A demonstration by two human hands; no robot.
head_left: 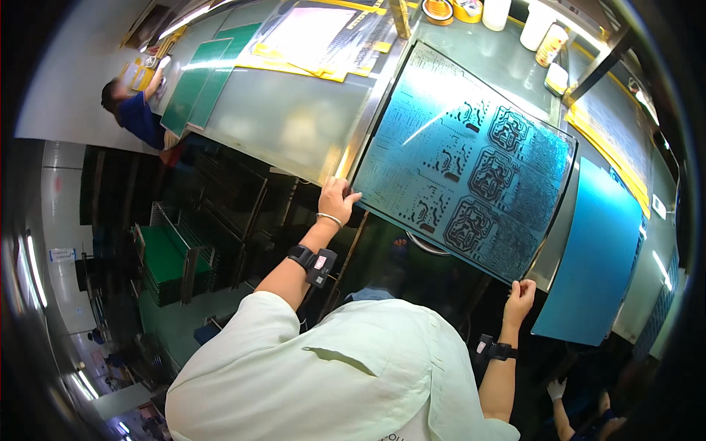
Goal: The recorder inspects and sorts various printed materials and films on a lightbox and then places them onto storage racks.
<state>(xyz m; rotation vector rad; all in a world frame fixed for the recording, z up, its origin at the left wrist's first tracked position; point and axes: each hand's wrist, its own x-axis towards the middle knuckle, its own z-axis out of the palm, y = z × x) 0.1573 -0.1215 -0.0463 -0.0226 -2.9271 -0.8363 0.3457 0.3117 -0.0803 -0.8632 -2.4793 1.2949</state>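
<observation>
That rack (189, 273) there holds green boards (163, 253); spread wide, left hand (336, 201) and right hand (521, 295) each pinch a patterned sheet (452, 165) corner.

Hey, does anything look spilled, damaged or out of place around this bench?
No spill shows, and the patterned sheet has no obvious damage. The plain blue sheet on the right seems to jut past the bench, looking loosely placed.

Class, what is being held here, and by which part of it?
The blue, black-patterned panel, by its near corners: left hand at one, right hand at the other.
</observation>
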